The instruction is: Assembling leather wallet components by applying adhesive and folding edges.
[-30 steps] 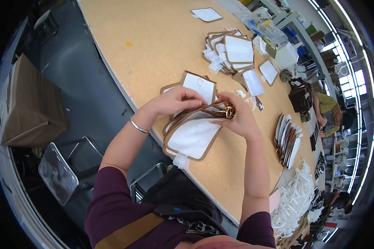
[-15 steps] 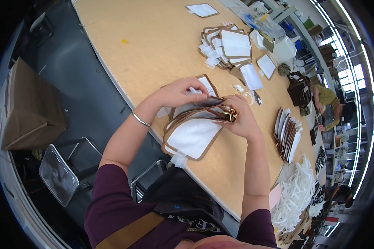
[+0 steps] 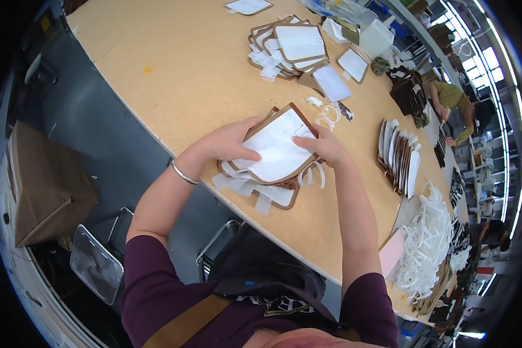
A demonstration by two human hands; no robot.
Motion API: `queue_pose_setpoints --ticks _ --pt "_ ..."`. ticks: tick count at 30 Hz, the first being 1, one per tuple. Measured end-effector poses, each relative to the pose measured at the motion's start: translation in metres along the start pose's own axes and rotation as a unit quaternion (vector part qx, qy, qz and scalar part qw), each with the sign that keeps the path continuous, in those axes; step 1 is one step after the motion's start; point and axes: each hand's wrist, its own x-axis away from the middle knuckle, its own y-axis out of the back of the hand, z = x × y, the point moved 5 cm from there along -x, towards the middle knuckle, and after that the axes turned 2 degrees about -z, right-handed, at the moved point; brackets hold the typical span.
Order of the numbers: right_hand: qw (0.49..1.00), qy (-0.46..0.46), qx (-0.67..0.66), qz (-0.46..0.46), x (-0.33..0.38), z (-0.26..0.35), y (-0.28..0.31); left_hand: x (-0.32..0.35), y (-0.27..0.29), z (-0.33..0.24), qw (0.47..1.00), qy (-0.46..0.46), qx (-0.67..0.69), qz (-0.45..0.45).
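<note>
While both forearms come in from the lower edge, the left hand (image 3: 229, 139) grips the left side of a white panel (image 3: 275, 148) with brown trim, thumb on top and fingers hidden beneath. The right hand (image 3: 325, 145) pinches the panel's right edge, fingers curled over the trim. This panel is tilted up off the tabletop (image 3: 174, 69), close to the near edge. A silver bangle (image 3: 182, 173) sits on the left wrist.

Under the held panel lies a second panel (image 3: 275, 194), flat on the tabletop, with white tabs (image 3: 243, 188) sticking out toward the near edge. A white loop (image 3: 310, 174) lies touching it, just below the right hand.

Toward the far edge rests a stack (image 3: 290, 46) of like panels, loosely fanned. A single panel (image 3: 330, 82) lies just beside that stack, and another (image 3: 352, 64) a little farther right. One more panel (image 3: 248, 6) sits alone at the far edge. Small white loops (image 3: 327, 113) lie between the stack and the right hand.

Along the right edge, a row of pieces (image 3: 397, 155) stands on end, well apart from the hands. A heap of white strips (image 3: 429, 240) occupies the near right corner.

On the floor to the left stands a cardboard box (image 3: 46, 185). Another person (image 3: 455, 113) in a green top works beyond the right edge.
</note>
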Motion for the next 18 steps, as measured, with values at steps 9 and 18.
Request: queue_pose_setpoints --ticks 9,18 --pt "0.968 0.010 -0.161 0.194 0.079 -0.021 -0.076 -0.068 0.006 -0.069 0.823 0.008 -0.552 0.134" --pt "0.948 0.103 -0.163 -0.254 0.044 -0.101 0.035 -0.150 -0.023 -0.068 0.939 -0.021 -0.336 0.073"
